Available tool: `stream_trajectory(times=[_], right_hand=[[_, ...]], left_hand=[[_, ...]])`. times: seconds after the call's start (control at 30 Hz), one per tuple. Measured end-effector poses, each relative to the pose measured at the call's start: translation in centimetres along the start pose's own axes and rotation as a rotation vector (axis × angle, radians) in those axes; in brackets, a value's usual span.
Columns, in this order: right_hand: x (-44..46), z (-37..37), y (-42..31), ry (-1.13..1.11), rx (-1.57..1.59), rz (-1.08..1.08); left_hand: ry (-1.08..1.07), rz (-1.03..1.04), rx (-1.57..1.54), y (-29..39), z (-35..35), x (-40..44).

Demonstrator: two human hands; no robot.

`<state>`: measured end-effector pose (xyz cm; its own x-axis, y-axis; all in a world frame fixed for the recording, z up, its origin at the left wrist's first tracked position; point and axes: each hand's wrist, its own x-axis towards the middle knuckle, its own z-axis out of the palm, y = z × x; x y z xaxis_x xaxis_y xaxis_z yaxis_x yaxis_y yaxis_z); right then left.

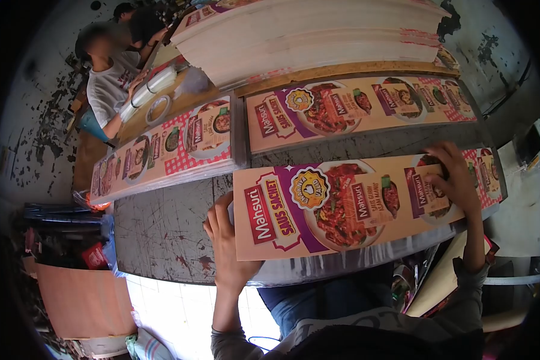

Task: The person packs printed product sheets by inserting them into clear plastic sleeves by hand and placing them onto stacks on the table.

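A long printed "Mahsuri Saus Sachet" card [336, 207] lies slanted in front of me, along the near edge of the table. My left hand [228, 246] grips its left end, fingers bent at the edge and thumb hidden below. Something greyish shows between those fingers and the card, too little to name. Towards the other end, my right hand [453, 174] rests on top of the printed face, fingers stretched and thumb apart. Clear plastic film [348, 261] hangs under the card's near edge.
Beyond the card lies another stack of printed cards [366, 111]; a plastic-wrapped stack [168, 150] is at the left. Tall piles of pale sheets [312, 51] stand behind. A co-worker [111, 84] sits at the far left near rolled plastic [150, 90] and a tape roll [158, 110].
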<state>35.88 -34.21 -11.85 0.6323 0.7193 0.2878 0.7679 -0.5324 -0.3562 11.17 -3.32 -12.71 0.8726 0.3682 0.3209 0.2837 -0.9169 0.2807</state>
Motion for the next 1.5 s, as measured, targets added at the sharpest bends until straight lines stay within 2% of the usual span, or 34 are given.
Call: stream_trajectory(times=[0.33, 0.43, 0.53, 0.6, 0.7, 0.8, 0.87, 0.9, 0.93, 1.0, 1.07, 1.13, 1.23, 1.3, 1.4, 1.43, 1.5], right_hand=[[0.0, -0.1, 0.0, 0.066, -0.021, -0.054], [-0.1, -0.4, -0.6, 0.118, 0.128, -0.033], [-0.3, -0.4, -0.4, 0.127, 0.077, -0.041], [-0.4, -0.6, 0.6, 0.139, 0.021, 0.034], [0.1, -1.6, 1.3, 0.205, -0.036, 0.068], [0.2, -3.0, 1.7, 0.219, -0.131, 0.114], [0.0, -4.0, 1.8, 0.246, 0.092, 0.170], [0.1, -4.5, 1.5, 0.277, 0.324, 0.186], [0.1, -5.3, 1.6, 0.278, 0.320, 0.188], [0.4, -7.5, 2.1, 0.378, -0.031, 0.106], [1.5, -8.4, 0.6, 0.398, -0.121, 0.123], [3.1, -8.2, -0.5, 0.490, -0.202, -0.036], [6.7, -7.3, -5.4, 0.487, -0.143, -0.182], [9.3, -6.8, -8.9, 0.472, -0.123, -0.274], [13.5, -5.9, -15.2, 0.420, -0.060, -0.366], [14.9, -5.6, -17.2, 0.374, -0.037, -0.428], [17.4, -4.6, -20.9, 0.322, 0.094, -0.507]], left_hand=[[0.191, 0.122, 0.102, -0.2, 0.0, -0.7], [0.258, 0.140, 0.104, -1.2, 0.4, -1.7], [0.298, 0.179, 0.147, -1.3, 0.2, -1.8], [0.318, 0.186, 0.165, -0.8, 0.1, -1.2], [0.317, 0.072, 0.292, 1.1, -0.2, 0.1], [0.302, 0.144, 0.292, 0.1, 0.2, -0.1], [0.293, 0.165, 0.269, -0.3, 0.2, -0.1], [0.282, 0.184, 0.248, -0.3, 0.2, -0.1], [0.283, 0.187, 0.244, -0.3, 0.1, 0.0], [0.256, 0.152, 0.123, 0.1, -0.1, 0.3], [0.258, 0.090, 0.006, 0.4, 0.0, 0.1], [0.257, 0.037, -0.106, 0.7, 0.0, 0.1], [0.311, 0.124, -0.135, 0.7, -0.3, 0.0], [0.326, 0.351, 0.084, -0.3, -0.4, -0.6], [0.264, 0.445, 0.046, -1.4, 0.1, -1.0], [0.264, 0.454, 0.048, -1.2, 0.2, -0.9], [0.318, 0.221, -0.022, -0.7, 0.2, -0.8]])
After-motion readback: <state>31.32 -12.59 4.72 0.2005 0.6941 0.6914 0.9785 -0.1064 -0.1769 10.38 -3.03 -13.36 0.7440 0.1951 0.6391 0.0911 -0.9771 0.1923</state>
